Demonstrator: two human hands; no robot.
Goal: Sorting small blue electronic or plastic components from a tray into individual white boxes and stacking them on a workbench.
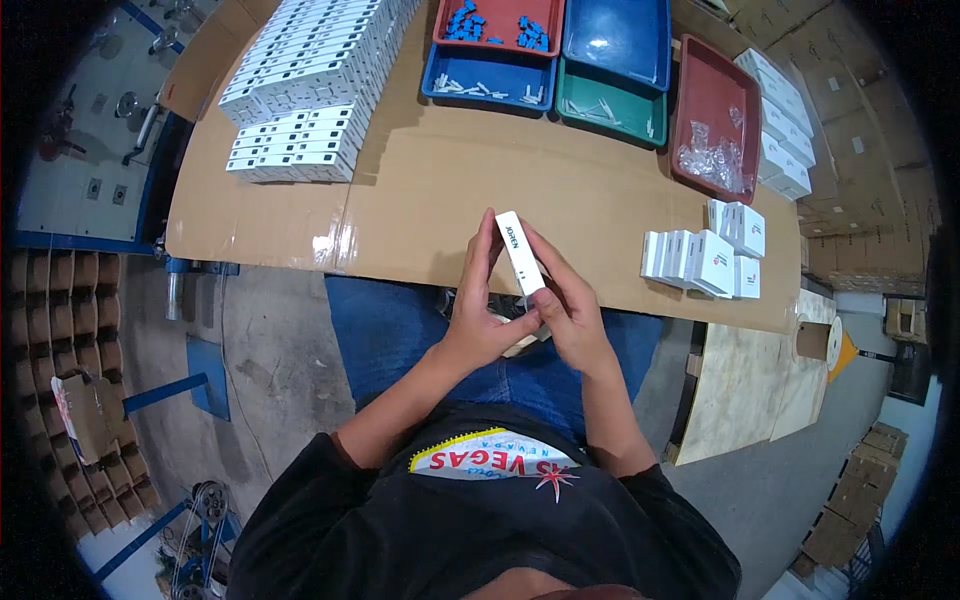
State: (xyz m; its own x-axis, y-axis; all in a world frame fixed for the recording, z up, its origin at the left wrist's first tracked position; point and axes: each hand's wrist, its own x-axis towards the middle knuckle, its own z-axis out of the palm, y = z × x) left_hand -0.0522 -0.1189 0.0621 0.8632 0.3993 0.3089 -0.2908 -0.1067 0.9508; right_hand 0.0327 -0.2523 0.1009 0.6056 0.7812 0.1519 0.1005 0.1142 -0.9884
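A small, slim white box [519, 252] with dark print on its narrow side is held between my two hands, just over the table's near edge. My left hand [478, 305] presses along its left side, the fingers stretched up and the thumb at its lower end. On the other side my right hand [572, 315] grips it, with the thumb at the lower corner. Whatever lies behind the box and under my palms is hidden.
Stacked white boxes [300, 80] rise at the table's far left. Trays stand at the back: red [495, 45], blue [490, 98], green [612, 135] and dark red [690, 120] with clear plastic pieces. Several small white boxes [705, 262] stand at right on the cardboard-covered table [430, 190].
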